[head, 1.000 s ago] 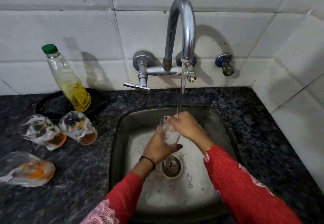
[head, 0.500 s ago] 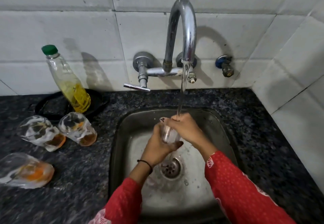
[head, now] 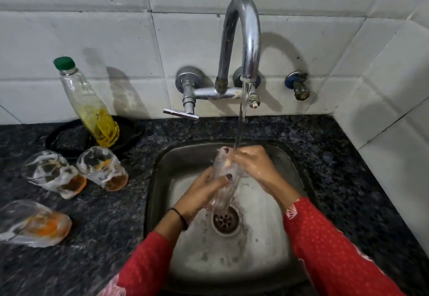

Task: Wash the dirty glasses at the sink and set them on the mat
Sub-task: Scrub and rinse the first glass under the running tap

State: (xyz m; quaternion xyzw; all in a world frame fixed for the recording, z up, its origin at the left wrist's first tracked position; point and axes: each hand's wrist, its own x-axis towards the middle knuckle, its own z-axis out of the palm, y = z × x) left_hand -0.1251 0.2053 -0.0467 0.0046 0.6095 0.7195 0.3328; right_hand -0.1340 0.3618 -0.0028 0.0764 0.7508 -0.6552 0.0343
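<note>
Glass count: four. One glass [head: 224, 179] is held tilted over the sink [head: 286, 159], above the drain [head: 225, 220], with its mouth raised toward the back wall.

Left hand [head: 200, 194]: fingers and thumb are curled round the lower body of the glass in a full grasp.

Right hand [head: 255, 168]: fingers are curled at the rim and grasp it. Whether any reach inside the mouth cannot be told.

One tap [head: 241, 40] is running. Its water [head: 241, 119] strikes at the rim, beside the right fingers.

Three dirty glasses [head: 53, 174] [head: 102, 168] [head: 32, 223] sit on the counter [head: 104, 249] left of the sink. Two are side by side near the back and one is at the left edge. Each holds orange residue at its base and has white streaks on its wall.

One bottle [head: 92, 110], green-capped, stands in a black tray [head: 67, 138] at the counter's back edge. Yellow liquid fills roughly its lower third.
</note>
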